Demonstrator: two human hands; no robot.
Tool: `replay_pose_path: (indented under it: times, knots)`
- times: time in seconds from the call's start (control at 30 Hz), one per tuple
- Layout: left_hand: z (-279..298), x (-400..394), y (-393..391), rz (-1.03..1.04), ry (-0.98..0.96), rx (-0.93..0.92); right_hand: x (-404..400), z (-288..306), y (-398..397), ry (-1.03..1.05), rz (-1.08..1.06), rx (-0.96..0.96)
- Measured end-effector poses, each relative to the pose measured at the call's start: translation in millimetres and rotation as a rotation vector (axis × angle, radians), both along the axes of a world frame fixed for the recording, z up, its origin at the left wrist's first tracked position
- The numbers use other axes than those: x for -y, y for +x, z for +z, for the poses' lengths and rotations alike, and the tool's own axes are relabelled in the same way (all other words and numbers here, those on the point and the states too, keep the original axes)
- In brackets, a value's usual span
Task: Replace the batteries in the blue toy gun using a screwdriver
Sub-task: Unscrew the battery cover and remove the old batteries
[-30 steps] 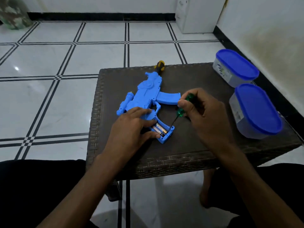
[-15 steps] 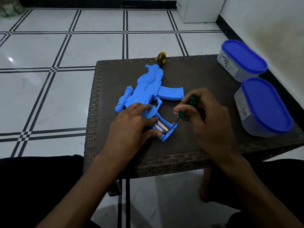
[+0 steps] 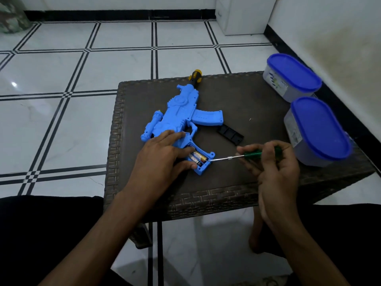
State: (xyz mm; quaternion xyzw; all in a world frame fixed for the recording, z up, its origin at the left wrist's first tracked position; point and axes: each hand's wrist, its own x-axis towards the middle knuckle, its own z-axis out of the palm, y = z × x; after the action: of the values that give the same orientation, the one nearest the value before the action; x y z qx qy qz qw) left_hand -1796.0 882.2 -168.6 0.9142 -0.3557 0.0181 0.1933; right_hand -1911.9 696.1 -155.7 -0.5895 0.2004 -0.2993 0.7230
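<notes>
- One blue toy gun (image 3: 181, 112) is lying flat on the table.
- One dark woven table (image 3: 257, 182) is standing on the tiled floor.
- Two batteries (image 3: 196, 157) are showing side by side in the gun's open grip compartment.
- One green-handled screwdriver (image 3: 247, 156) is pointing its tip at the compartment.
- One black cover piece (image 3: 229, 134) is lying beside the gun.
- Two lidded containers with blue lids are sitting at the table's right: the far container (image 3: 292, 77) and the near container (image 3: 319, 129).
- Two hands are working: the left hand (image 3: 162, 155) and the right hand (image 3: 274, 168).
</notes>
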Motion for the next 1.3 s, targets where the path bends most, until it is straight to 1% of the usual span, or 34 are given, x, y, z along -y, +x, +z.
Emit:
replay_pose_path:
  times: [0.07,0.1,0.13,0.23,0.3,0.37,0.43,0.47,0.67,0.93,1.1,1.2,1.3]
  knots:
    - [0,-1,-1,0.021,-0.028,-0.028,5,9,4,-0.02,0.023,0.031]
    - [0,-2,-1,0.044,-0.044,-0.051,8,16,7,-0.065,0.065,0.016]
    - [-1,-3,-1,0.071,-0.058,-0.071,12,22,13,-0.161,0.131,-0.039]
    - [-2,-7,0,0.134,-0.046,-0.075,19,30,35,-0.684,0.41,-0.335]
    - [-2,-8,2,0.154,0.002,-0.066,15,28,49,-0.927,0.587,-0.48]
    - [0,-7,2,0.166,0.017,-0.064,10,25,58,-1.082,0.705,-0.522]
    - [1,-6,2,0.17,0.006,-0.071,8,21,66,-1.224,0.77,-0.498]
    - [2,-6,2,0.171,-0.005,-0.075,9,19,69,-1.261,0.801,-0.49]
    - [1,-7,3,0.173,-0.024,-0.089,12,19,88,-1.322,0.911,-0.412]
    - [1,-6,1,0.174,-0.005,-0.08,15,7,84,-1.412,0.846,-0.321]
    - [1,-7,2,0.17,0.008,-0.091,22,12,89,-1.399,0.945,-0.327]
    - [0,-6,1,0.167,0.018,-0.086,23,13,89,-1.378,0.946,-0.32]
    - [1,-5,2,0.165,0.021,-0.082,22,10,88,-1.436,0.935,-0.295]
